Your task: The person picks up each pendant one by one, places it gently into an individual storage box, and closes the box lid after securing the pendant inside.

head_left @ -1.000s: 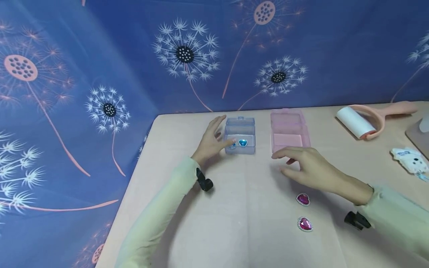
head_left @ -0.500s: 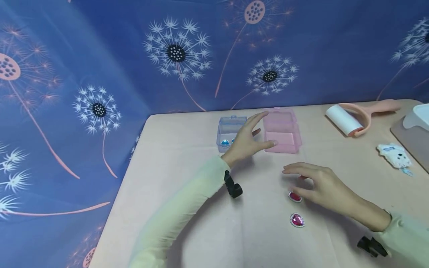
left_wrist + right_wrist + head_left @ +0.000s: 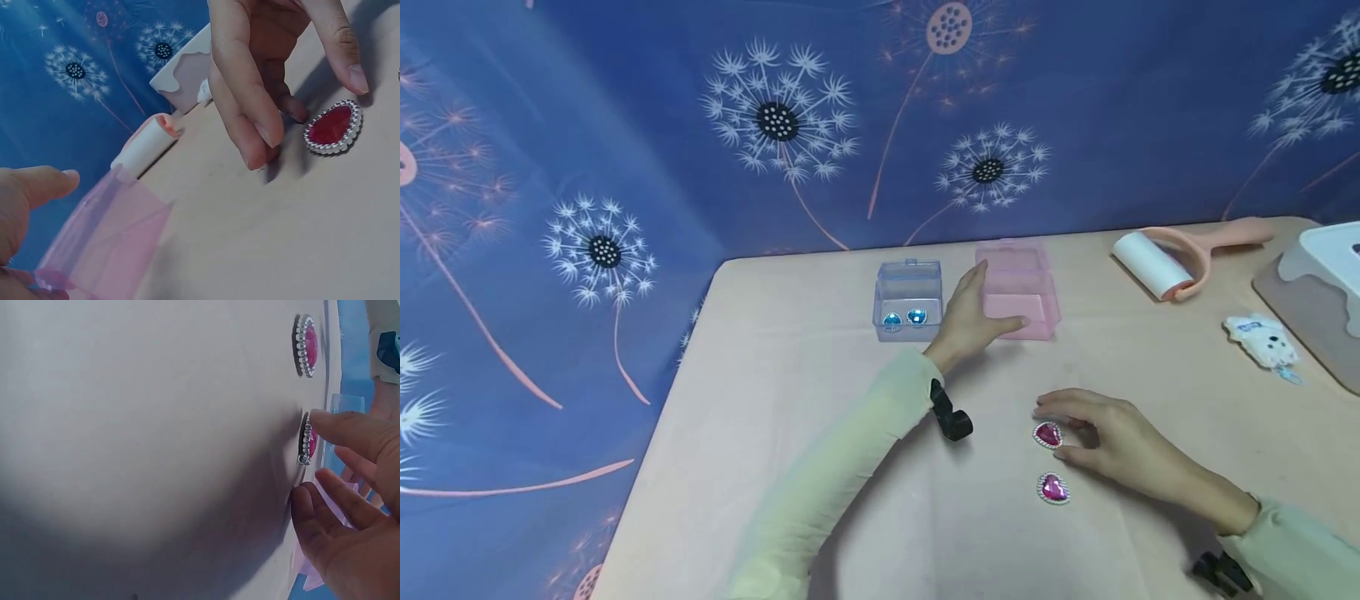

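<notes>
In the head view the left hand [image 3: 967, 321] lies at the left side of the open pink box [image 3: 1036, 321], thumb and fingers spread around its near left part. The right hand [image 3: 1120, 433] is low over the table, its thumb and fingertips around the upper pink heart gem [image 3: 1048, 434] without a visible grip. The second pink gem [image 3: 1054, 488] lies just below. Two blue gems [image 3: 917, 316] sit inside the open blue box [image 3: 895, 333]. In the left wrist view the red-looking gem [image 3: 332, 129] rests flat beside the right hand [image 3: 256, 81].
A lint roller [image 3: 1152, 265] with a peach handle lies at the back right. Near it are a small white dog-faced item [image 3: 1266, 342] and a container with a white lid [image 3: 1330, 258] at the right edge. A patterned blue cloth [image 3: 850, 125] hangs behind the table.
My left hand has moved right from the blue box to the pink box. The right hand has come down toward me, from near the pink box to the upper pink gem.
</notes>
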Tool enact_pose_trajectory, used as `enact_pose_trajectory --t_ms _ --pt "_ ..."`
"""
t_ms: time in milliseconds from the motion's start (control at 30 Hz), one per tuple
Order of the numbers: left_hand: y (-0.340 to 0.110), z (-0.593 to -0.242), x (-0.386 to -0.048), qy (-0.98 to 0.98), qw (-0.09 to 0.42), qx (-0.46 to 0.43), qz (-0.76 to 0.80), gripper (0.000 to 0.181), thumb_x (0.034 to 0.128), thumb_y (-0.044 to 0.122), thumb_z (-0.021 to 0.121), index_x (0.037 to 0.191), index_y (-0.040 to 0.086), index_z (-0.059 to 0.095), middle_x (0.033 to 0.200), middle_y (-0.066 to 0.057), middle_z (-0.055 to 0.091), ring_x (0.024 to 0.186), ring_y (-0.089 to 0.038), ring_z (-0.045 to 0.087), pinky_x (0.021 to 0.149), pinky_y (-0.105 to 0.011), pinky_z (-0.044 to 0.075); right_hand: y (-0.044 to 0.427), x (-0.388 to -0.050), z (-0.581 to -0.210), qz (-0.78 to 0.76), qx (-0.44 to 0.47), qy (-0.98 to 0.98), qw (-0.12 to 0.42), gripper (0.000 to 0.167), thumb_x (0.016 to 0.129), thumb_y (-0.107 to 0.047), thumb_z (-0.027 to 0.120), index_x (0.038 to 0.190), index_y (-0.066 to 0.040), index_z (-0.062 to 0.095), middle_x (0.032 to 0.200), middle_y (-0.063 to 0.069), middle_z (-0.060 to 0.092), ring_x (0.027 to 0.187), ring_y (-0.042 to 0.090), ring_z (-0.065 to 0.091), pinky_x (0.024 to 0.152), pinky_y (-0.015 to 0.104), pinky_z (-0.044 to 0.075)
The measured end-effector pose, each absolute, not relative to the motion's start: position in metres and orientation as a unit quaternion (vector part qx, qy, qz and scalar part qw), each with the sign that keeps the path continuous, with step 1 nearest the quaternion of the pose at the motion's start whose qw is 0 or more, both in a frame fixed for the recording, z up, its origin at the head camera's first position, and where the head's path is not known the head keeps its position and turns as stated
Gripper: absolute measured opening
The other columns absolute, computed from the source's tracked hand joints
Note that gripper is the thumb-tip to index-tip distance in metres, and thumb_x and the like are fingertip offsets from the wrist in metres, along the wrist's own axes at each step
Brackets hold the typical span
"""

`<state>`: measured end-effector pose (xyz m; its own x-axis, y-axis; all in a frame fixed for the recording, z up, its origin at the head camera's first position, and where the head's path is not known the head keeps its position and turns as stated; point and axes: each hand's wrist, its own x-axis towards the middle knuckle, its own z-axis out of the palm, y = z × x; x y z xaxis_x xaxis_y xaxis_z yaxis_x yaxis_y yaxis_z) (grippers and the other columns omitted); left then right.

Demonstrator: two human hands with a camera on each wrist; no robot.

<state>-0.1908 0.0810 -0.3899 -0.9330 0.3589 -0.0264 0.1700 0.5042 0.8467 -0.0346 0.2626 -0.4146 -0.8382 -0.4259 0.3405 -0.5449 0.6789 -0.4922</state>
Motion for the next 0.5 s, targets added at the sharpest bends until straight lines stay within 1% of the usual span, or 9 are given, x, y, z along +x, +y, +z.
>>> enact_pose_trajectory --t_ms 100,267,500 --pt "0.081 -0.396 -0.191 0.858 0.093 0.131 0.489 0.099 0.0777 0.026 0.082 0.155 0.011 0.021 0.16 -0.005 0.026 0.146 -0.023 0.029 0.118 -0.035 0.029 0.261 -0.035 -0.417 0.301 0.275 -0.908 0.094 0.052 0.06 -0.001 0.086 0.107 -0.018 0.072 0.111 -0.003 0.069 0.11 0.001 0.057 0.098 -0.003 0.027" --pt "0.084 -0.405 -0.193 0.847 0.082 0.117 0.511 0.098 0.077 0.024 0.082 0.154 0.008 0.023 0.158 -0.008 0.03 0.144 -0.024 0.033 0.117 -0.035 0.03 0.259 -0.036 -0.418 0.287 0.287 -0.908 0.099 0.049 0.06 -0.002 0.086 0.103 -0.021 0.073 0.108 -0.005 0.069 0.103 0.011 0.059 0.095 0.0 0.03" --pt "0.087 -0.414 -0.192 0.842 0.073 0.1 0.526 0.096 0.0753 0.024 0.083 0.152 0.01 0.028 0.153 -0.009 0.039 0.139 -0.023 0.041 0.115 -0.034 0.035 0.259 -0.036 -0.42 0.274 0.291 -0.911 0.102 0.039 0.064 -0.002 0.084 0.096 -0.022 0.075 0.102 -0.01 0.068 0.098 0.012 0.06 0.092 0.003 0.034"
